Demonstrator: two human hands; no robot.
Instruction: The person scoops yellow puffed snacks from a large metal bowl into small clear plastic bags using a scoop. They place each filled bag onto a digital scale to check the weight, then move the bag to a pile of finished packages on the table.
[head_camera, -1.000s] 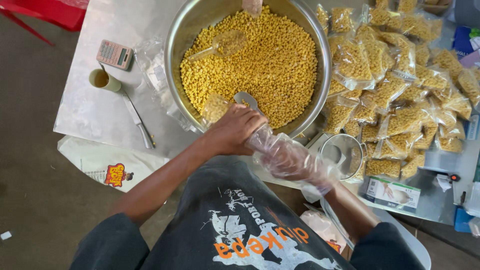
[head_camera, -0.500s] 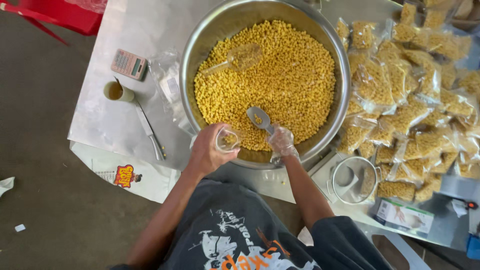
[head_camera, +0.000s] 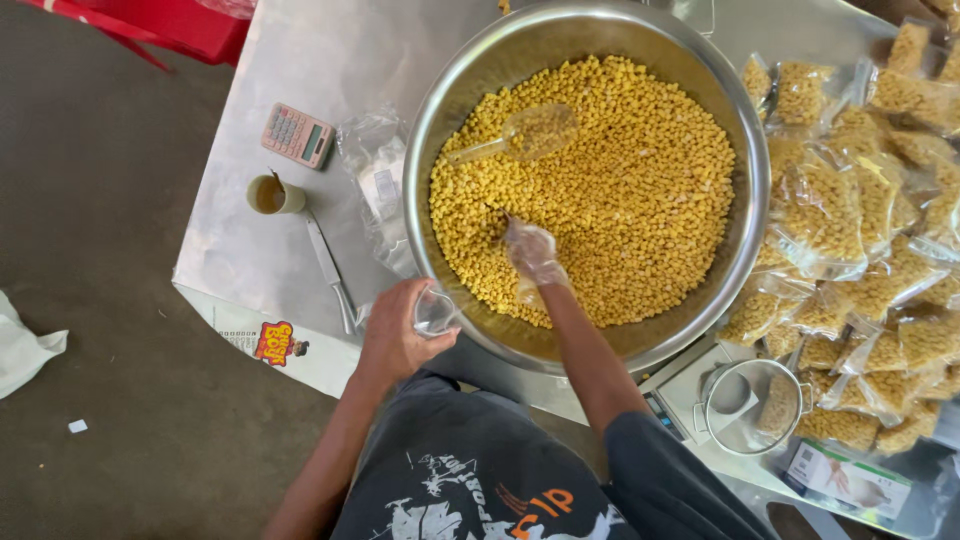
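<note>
Head view, largest thing first:
- Steel bowl (head_camera: 745, 215) on the counter (head_camera: 300, 60) holds yellow kernels (head_camera: 620, 200); careless digging could flick them over the near rim.
- Right hand (head_camera: 532, 252), gloved in plastic, is closed in the kernels; whether it grips anything, I cannot tell.
- Left hand (head_camera: 392, 335) pinches a small clear bag (head_camera: 435, 312) at the near rim; it could slip.

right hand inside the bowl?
Yes: the right hand, in a clear glove, is down among the yellow snacks inside the bowl.
</note>
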